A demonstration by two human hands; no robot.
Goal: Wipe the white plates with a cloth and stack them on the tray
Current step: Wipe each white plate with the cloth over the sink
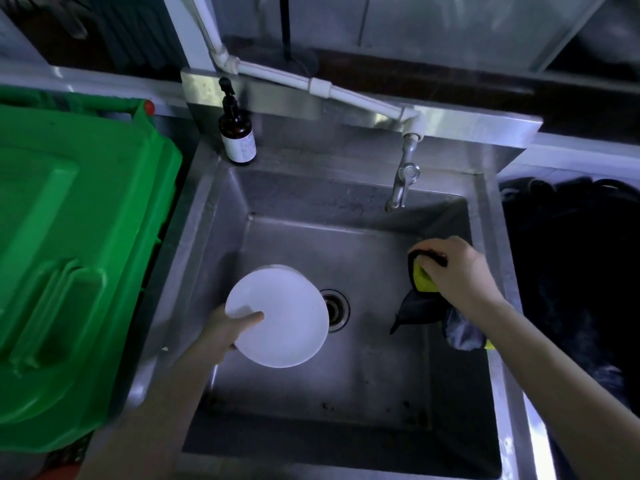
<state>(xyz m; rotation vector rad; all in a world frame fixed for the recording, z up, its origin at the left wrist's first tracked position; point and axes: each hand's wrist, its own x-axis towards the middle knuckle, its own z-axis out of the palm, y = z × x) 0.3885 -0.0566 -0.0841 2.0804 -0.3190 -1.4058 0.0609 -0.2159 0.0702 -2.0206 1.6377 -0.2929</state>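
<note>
A green bin lid (69, 254) sat at far left. Our left hand (221, 336) pinched a white plate (280, 318) over the sink (346, 393), thumb across its rim, above what seemed another plate beneath. Further right, our right hand (457, 268) was closed around a yellow-and-dark cloth (424, 287).

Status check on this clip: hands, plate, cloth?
Left hand holds white plate over sink. Right hand grips cloth, apart from plate. No tray visible.
</note>
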